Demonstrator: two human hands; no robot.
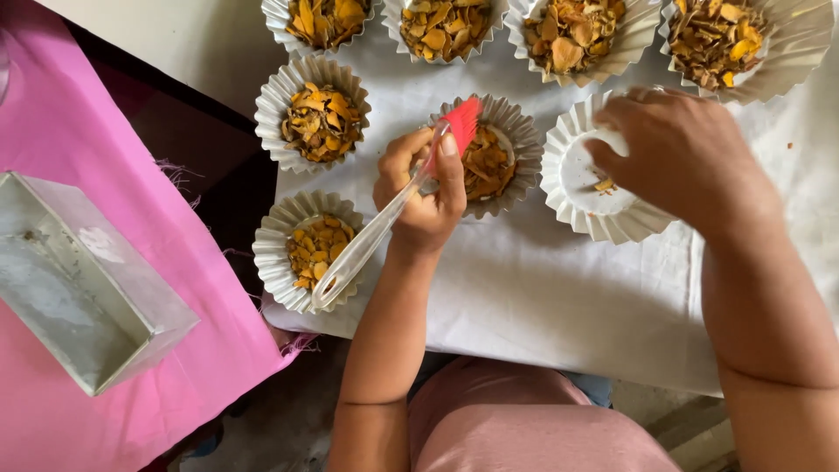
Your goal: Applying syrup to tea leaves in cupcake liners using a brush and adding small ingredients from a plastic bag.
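Note:
My left hand (426, 192) is shut on a clear-handled pastry brush (376, 229) whose red bristles (461, 121) rest over a white fluted paper cup (517, 131) filled with dried orange-brown chips. My right hand (677, 153) lies over a nearly bare fluted cup (572, 179), fingers touching its rim; a few chips lie inside. The brush handle reaches back over another filled cup (281, 249) at the lower left.
Several more filled fluted cups line the top, such as one (271, 114) at the left, all on a white cloth (542, 297). A pink cloth (210, 350) at the left carries a grey rectangular metal tin (140, 288). My lap shows below.

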